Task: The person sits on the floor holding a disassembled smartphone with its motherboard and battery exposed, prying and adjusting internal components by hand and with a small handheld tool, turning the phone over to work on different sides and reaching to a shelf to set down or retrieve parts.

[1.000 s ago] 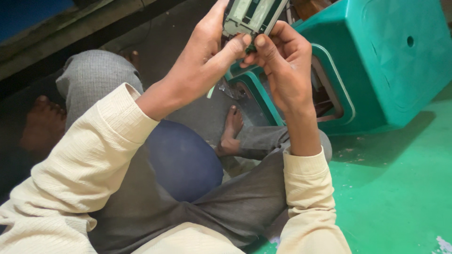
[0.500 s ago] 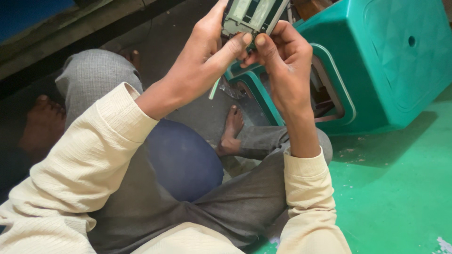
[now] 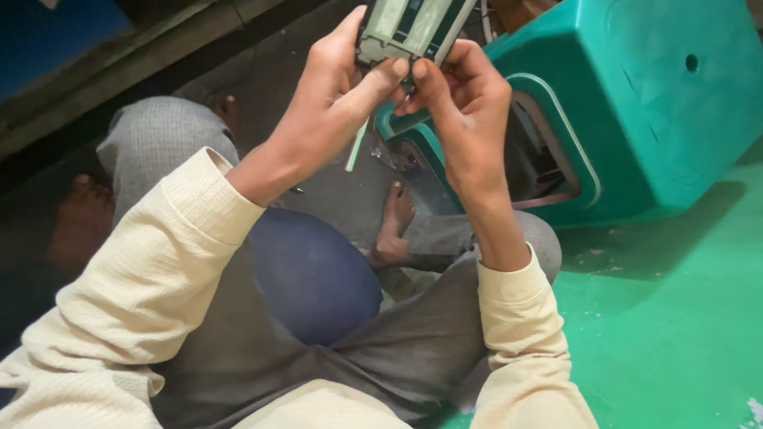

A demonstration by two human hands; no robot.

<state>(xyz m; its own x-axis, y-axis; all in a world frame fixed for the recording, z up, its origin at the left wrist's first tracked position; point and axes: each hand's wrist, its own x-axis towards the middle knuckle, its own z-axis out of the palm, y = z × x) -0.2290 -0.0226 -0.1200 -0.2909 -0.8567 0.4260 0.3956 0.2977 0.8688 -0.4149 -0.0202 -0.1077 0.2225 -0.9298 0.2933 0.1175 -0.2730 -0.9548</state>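
Sitting cross-legged on the green floor [image 3: 675, 334], the person is holding a small opened electronic device [image 3: 413, 28] raised in both hands at the top of the view, its bare metal frame and inner parts facing up and partly cut off by the picture edge; the left hand [image 3: 334, 95] is closing its grip around the device's left side with the thumb pressing along the lower edge; the right hand [image 3: 461, 111] is pinching the lower right corner, thumb tip nearly meeting the left thumb; a thin pale green stick [image 3: 356, 147], perhaps a prying tool, is hanging down from under the left hand, how it is held is hidden; a teal plastic stool [image 3: 636, 103] is lying tipped on its side just beyond the hands, a dark blue rounded object [image 3: 314, 278] is resting in the lap, a bare foot [image 3: 393, 226] is showing between them. Risk as judged: both grips are working only at the edges, so a slip of the thumbs could be dropping the device onto the floor or flexing its exposed parts; the loosely carried stick could be falling away unnoticed
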